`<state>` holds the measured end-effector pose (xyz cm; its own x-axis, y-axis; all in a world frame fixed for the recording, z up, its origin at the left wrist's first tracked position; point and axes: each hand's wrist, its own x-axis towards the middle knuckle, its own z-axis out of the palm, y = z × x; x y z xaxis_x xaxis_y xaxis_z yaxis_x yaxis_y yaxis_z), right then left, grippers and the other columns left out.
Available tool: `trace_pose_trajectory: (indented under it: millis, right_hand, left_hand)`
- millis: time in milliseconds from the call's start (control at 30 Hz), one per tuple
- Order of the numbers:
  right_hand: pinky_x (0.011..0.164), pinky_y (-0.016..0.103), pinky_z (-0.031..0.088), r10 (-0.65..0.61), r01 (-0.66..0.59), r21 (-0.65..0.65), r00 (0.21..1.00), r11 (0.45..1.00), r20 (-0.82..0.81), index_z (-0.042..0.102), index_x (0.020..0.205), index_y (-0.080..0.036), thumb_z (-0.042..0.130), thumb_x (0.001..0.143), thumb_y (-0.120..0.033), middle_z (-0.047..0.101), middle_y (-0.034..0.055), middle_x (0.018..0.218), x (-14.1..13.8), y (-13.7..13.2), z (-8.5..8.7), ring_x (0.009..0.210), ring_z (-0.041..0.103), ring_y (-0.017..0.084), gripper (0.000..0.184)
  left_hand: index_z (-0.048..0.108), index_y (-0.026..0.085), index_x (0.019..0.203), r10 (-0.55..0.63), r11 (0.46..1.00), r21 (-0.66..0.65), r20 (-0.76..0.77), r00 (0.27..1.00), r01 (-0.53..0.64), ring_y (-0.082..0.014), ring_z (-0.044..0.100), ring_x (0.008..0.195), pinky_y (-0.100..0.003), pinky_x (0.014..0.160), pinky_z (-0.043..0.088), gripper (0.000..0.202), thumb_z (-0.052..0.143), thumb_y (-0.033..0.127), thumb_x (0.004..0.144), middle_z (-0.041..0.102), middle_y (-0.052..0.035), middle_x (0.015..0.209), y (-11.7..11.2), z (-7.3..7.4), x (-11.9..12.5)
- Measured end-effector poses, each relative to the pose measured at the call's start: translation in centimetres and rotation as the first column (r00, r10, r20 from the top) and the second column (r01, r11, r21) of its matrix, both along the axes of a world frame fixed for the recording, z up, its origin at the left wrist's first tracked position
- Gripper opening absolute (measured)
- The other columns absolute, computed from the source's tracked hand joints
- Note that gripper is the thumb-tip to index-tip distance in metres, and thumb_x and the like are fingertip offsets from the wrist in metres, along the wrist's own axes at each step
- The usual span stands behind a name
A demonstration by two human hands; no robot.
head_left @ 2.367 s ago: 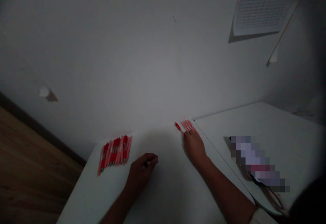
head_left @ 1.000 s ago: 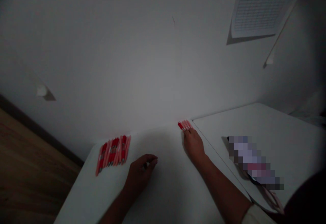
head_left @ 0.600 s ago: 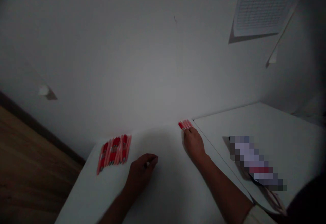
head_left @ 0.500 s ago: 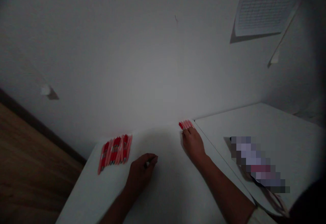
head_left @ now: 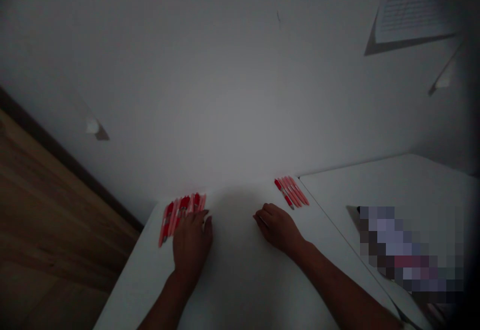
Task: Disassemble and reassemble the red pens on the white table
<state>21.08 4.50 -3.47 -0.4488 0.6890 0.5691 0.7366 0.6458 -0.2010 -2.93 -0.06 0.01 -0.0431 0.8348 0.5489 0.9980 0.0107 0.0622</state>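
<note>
both grips unclear: l hand (head_left: pixel 191 245) hides part of l pen row (head_left: pixel 168 222), r hand (head_left: pixel 276 227) just below r pen row (head_left: pixel 291 192)

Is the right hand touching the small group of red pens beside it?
Apart: the head view shows a strip of bare white table between the right hand and the red pens.

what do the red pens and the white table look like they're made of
The red pens look like glossy plastic, going by the bright streaks along their barrels, though the dim blur leaves this open. The white table looks like smooth laminate or plastic, its top even and matte.
</note>
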Motion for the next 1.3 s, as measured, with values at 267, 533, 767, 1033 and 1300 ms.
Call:
trace_pose_trajectory:
  millis: [267, 533, 767, 1033, 1300]
  right_hand:
    - [0.065, 0.027, 0.039, 0.022, -0.023, -0.019, 1.000, 1.000, -0.016, 0.062, 0.081, -0.017, 0.044, 0.095, -0.025, 0.057, 0.0056, 0.076, -0.1, -0.1, -0.4, 0.072, 0.052, 0.016, 0.024]
    - [0.065, 0.027, 0.039, 0.017, -0.017, -0.027, 1.000, 0.999, -0.014, 0.062, 0.081, -0.018, 0.043, 0.095, -0.026, 0.057, 0.0050, 0.076, -0.2, -0.2, -0.4, 0.071, 0.053, 0.016, 0.025]
    - [0.065, 0.026, 0.038, 0.022, -0.023, -0.020, 0.999, 1.000, -0.026, 0.063, 0.082, -0.018, 0.045, 0.094, -0.026, 0.058, 0.0043, 0.076, -0.2, -0.3, -0.2, 0.071, 0.053, 0.015, 0.023]
    - [0.064, 0.027, 0.039, 0.030, -0.031, -0.015, 0.999, 0.999, -0.023, 0.063, 0.080, -0.018, 0.043, 0.095, -0.026, 0.058, 0.0048, 0.076, -0.2, -0.5, -0.1, 0.070, 0.053, 0.015, 0.026]
    - [0.064, 0.027, 0.039, 0.042, -0.043, -0.023, 0.999, 0.999, -0.022, 0.063, 0.080, -0.017, 0.043, 0.095, -0.025, 0.059, 0.0049, 0.075, -0.2, -0.4, -0.1, 0.071, 0.053, 0.015, 0.026]
  left_hand:
    - [0.069, 0.017, 0.097, 0.145, 0.987, -0.035, -0.193, 0.971, -0.154, -0.0302, 0.056, 0.099, -0.046, 0.090, 0.041, 0.032, 0.042, 0.031, 0.088, 0.064, -0.0143, 0.104, 0.2, -0.4, -1.2]
    - [0.071, 0.017, 0.091, 0.146, 0.985, -0.062, -0.213, 0.966, -0.162, -0.0289, 0.057, 0.093, -0.043, 0.084, 0.042, 0.035, 0.039, 0.031, 0.089, 0.064, -0.0134, 0.095, 0.0, -0.1, -0.8]
    - [0.070, 0.020, 0.103, 0.054, 0.996, -0.068, -0.168, 0.984, -0.066, -0.0281, 0.058, 0.094, -0.041, 0.085, 0.043, 0.032, 0.043, 0.032, 0.089, 0.064, -0.0111, 0.095, -0.1, 0.4, -0.2]
    - [0.069, 0.020, 0.103, 0.077, 0.995, -0.043, -0.198, 0.977, -0.087, -0.0321, 0.054, 0.106, -0.046, 0.092, 0.041, 0.031, 0.045, 0.035, 0.088, 0.064, -0.0127, 0.100, 0.0, -0.5, -0.5]
    - [0.067, 0.015, 0.106, 0.101, 0.993, -0.047, -0.152, 0.983, -0.110, -0.0346, 0.053, 0.108, -0.049, 0.090, 0.041, 0.035, 0.045, 0.035, 0.088, 0.062, -0.0174, 0.109, 0.1, -0.5, -0.5]
